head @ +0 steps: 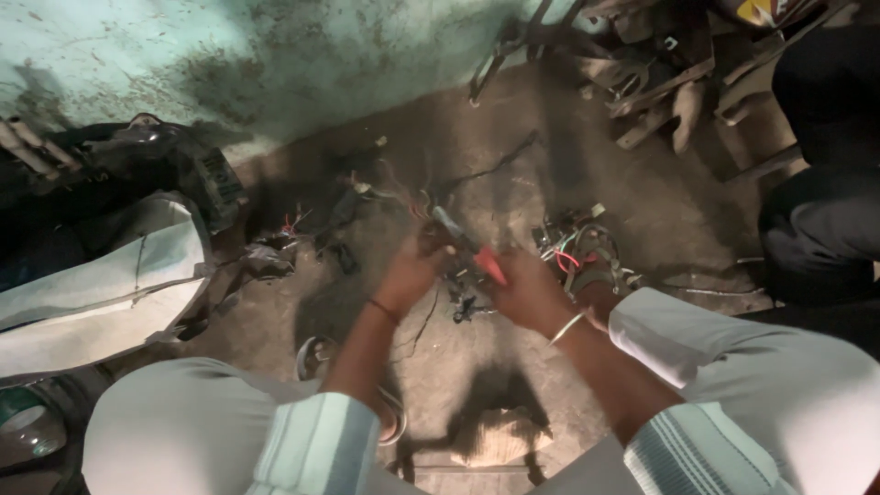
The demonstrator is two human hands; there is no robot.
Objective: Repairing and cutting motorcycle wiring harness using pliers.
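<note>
Wire bundles (579, 249) on dirty floor (678, 206)

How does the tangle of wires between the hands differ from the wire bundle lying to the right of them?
The dark wire tangle between the hands is lifted and handled by the left hand and right hand; the coloured wire bundle on the right lies untouched on the floor and shows red and pale strands. Both are loose and knotted.
</note>
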